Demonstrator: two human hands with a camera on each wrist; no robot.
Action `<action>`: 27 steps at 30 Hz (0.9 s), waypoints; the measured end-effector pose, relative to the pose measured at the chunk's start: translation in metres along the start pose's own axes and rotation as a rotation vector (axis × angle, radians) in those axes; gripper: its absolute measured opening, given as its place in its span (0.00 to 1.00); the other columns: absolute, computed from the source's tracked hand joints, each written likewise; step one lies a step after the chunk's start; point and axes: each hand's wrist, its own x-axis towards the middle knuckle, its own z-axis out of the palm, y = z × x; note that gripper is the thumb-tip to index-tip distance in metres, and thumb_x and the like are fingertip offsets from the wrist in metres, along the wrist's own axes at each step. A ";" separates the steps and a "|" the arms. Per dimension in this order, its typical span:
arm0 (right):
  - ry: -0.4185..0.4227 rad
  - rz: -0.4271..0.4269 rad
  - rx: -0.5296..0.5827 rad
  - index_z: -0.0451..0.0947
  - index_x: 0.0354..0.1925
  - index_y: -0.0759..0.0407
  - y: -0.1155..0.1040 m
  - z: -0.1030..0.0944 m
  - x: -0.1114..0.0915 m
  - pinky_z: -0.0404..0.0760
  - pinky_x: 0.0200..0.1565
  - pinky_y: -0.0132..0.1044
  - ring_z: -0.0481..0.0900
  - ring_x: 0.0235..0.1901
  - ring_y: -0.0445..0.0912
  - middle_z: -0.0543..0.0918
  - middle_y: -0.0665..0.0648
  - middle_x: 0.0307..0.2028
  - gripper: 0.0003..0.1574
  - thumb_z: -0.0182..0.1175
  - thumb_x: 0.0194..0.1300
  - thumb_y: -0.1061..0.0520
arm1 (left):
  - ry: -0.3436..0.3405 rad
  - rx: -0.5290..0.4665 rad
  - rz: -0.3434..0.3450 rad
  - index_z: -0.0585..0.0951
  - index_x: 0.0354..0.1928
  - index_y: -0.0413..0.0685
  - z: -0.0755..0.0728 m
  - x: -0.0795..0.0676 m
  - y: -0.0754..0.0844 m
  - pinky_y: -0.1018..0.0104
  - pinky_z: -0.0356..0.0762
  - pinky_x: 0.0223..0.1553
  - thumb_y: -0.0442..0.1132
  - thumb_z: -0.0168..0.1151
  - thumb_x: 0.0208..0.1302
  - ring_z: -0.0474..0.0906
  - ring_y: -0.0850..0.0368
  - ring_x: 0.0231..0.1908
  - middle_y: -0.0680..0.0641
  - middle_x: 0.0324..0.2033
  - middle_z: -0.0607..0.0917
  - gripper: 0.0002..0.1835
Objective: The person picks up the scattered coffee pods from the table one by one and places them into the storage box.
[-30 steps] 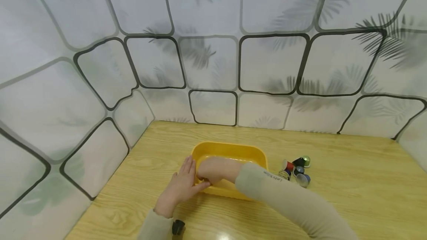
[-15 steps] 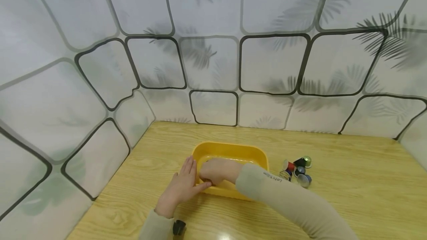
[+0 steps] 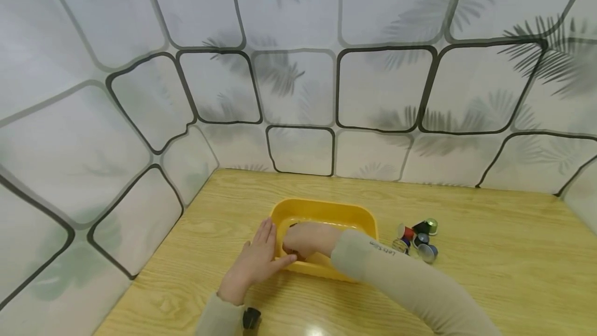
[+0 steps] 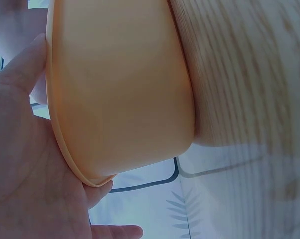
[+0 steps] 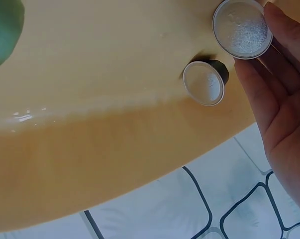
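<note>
A yellow plastic bin (image 3: pixel 326 206) sits on the table. My left hand (image 3: pixel 252 263) rests at its left corner with fingers extended along the rim and the thumb over the near edge; in the left wrist view the palm lies against the bin's rim (image 4: pixel 65 149). Inside the bin, my right hand (image 3: pixel 308 238) holds a coffee capsule (image 5: pixel 243 30) between thumb and fingers, its silver foil lid facing the wrist camera. Beside those fingers, a second coffee capsule (image 5: pixel 204 83) with a dark body lies on the bin floor.
Several coffee capsules (image 3: pixel 421 240) in red, green, blue and black lie clustered right of the bin, next to the right sleeve (image 3: pixel 396 268). A small black object (image 3: pixel 251 318) is near the left sleeve (image 3: pixel 219 318). Patterned fabric walls (image 3: pixel 298 92) stand behind and left.
My right hand has shifted slightly right inside the bin, and a dark bit now shows beyond its knuckles. My left hand stays at the corner.
</note>
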 end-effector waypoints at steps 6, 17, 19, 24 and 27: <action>0.004 0.005 0.040 0.79 0.26 0.52 0.001 0.000 0.000 0.71 0.27 0.26 0.69 0.22 0.38 0.75 0.44 0.20 0.02 0.63 0.54 0.59 | 0.006 0.006 -0.001 0.46 0.66 0.32 -0.001 0.000 0.001 0.36 0.51 0.53 0.67 0.44 0.57 0.36 0.46 0.65 0.37 0.66 0.42 0.50; -0.010 0.005 0.066 0.79 0.27 0.51 0.004 0.000 0.002 0.71 0.30 0.26 0.69 0.23 0.39 0.74 0.43 0.21 0.02 0.64 0.53 0.58 | 0.006 0.002 -0.006 0.45 0.66 0.32 0.000 0.001 0.000 0.36 0.51 0.53 0.66 0.44 0.57 0.36 0.47 0.65 0.37 0.66 0.42 0.50; -0.013 0.002 0.081 0.79 0.27 0.52 0.003 -0.001 0.002 0.70 0.29 0.26 0.69 0.23 0.39 0.74 0.43 0.21 0.02 0.64 0.53 0.58 | 0.006 0.001 -0.008 0.45 0.66 0.32 0.000 0.001 0.000 0.36 0.50 0.53 0.66 0.44 0.57 0.36 0.47 0.65 0.37 0.66 0.42 0.50; -0.006 -0.019 0.058 0.80 0.30 0.52 0.002 -0.002 0.003 0.71 0.30 0.26 0.70 0.24 0.38 0.76 0.43 0.23 0.02 0.63 0.54 0.58 | 0.006 -0.005 -0.010 0.45 0.66 0.32 0.001 0.001 -0.001 0.36 0.50 0.53 0.66 0.45 0.57 0.36 0.47 0.65 0.37 0.66 0.42 0.50; -0.006 -0.023 0.035 0.81 0.33 0.53 0.002 -0.003 0.002 0.73 0.33 0.27 0.72 0.26 0.38 0.78 0.44 0.27 0.05 0.63 0.54 0.57 | 0.004 -0.011 -0.010 0.45 0.66 0.31 0.001 0.001 -0.001 0.36 0.50 0.53 0.66 0.45 0.57 0.36 0.47 0.65 0.37 0.66 0.42 0.50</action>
